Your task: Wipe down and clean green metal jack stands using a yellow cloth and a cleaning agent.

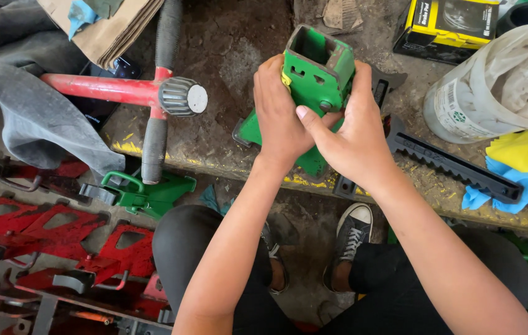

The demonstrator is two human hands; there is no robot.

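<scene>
— What is the person wearing?
— Bare forearms, no sleeves showing; dark trousers point(189, 248); a black canvas sneaker point(352, 232) with white toe cap and white laces.

1 head-worn camera, looking steeply down.

It faces the dirty bench edge point(214, 162) from close above, with the person's own forearms, knees and shoes filling the lower frame; no 2nd view shares the scene.

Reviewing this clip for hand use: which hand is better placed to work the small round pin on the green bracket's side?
Probably the right hand: its thumb tip lies beside the pin on the green bracket. The left hand wraps the bracket's other side, steadying it.
</scene>
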